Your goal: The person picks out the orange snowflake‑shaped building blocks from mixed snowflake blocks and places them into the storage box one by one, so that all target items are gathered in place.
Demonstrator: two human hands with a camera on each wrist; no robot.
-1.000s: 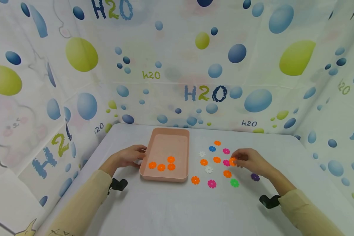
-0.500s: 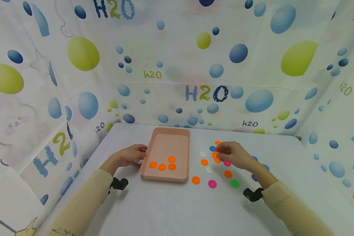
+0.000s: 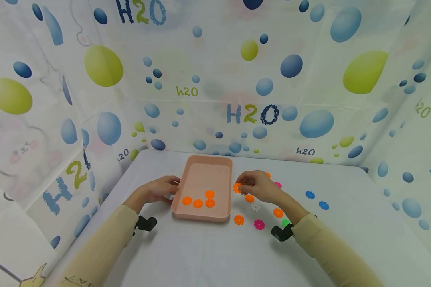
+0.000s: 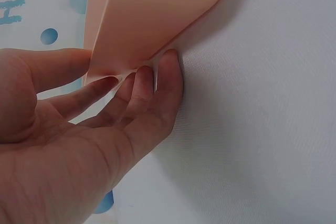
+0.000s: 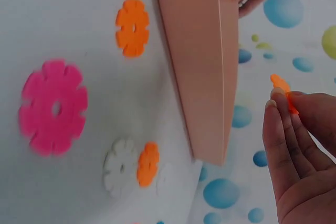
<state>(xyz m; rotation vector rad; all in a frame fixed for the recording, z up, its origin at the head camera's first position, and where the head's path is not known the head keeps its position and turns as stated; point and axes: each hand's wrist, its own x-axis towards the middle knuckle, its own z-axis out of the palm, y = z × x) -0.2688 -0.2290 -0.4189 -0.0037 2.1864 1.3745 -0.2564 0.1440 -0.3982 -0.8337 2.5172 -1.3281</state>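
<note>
**Orange disc held beside the pink tray**

The right hand has its grip clamped on the disc, just outside the tray's right rim, toward the far edge of the worktop. The left hand pinches the tray's left side; a steady tray and light pinch should serve. Only the head view shows four discs inside; the right wrist view shows the held one nearly edge-on.

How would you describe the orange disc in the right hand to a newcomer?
Start with the peach tray on the white table. Just off its right side in the head view, the right hand pinches a notched orange disc. It alone is held up; the other visible orange discs lie flat in the tray or on the table.
</note>
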